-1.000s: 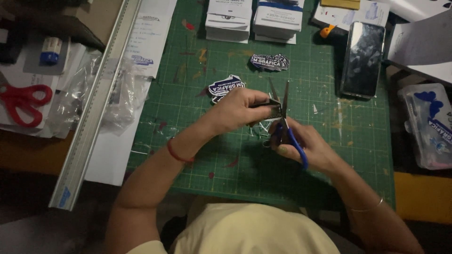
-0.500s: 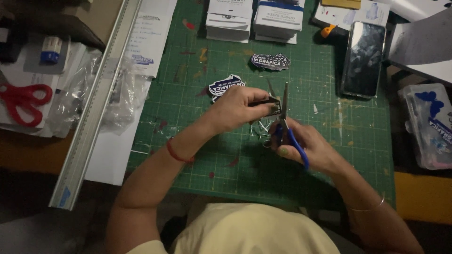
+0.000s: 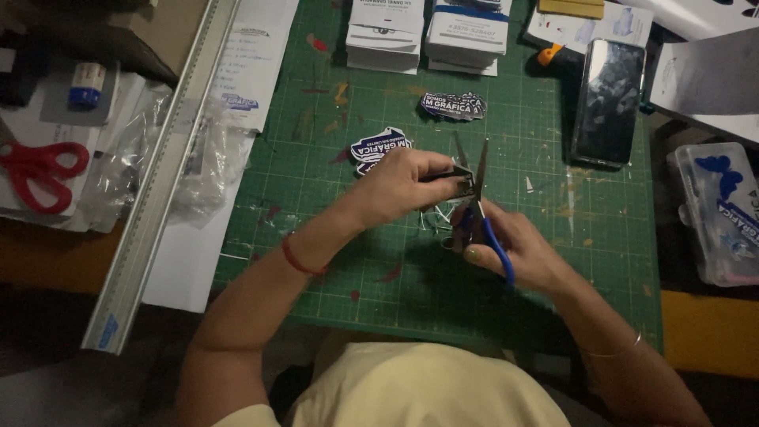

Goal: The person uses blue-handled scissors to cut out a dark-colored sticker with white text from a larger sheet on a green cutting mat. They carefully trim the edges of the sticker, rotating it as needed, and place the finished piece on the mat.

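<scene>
Two stickers (image 3: pixel 381 148) cut out already; my left hand (image 3: pixel 399 186) pinches another sticker, right hand (image 3: pixel 514 245) grips the scissors (image 3: pixel 480 202), mid-trim.

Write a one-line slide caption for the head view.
Right hand works blue-handled scissors on a sticker pinched by the left hand over a green cutting mat.

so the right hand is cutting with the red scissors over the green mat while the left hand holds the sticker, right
Not quite: the scissors in the right hand have blue handles, not red. The red scissors lie unused at the far left of the table. The rest holds: the left hand holds the sticker over the green mat, as the head view shows.
</scene>
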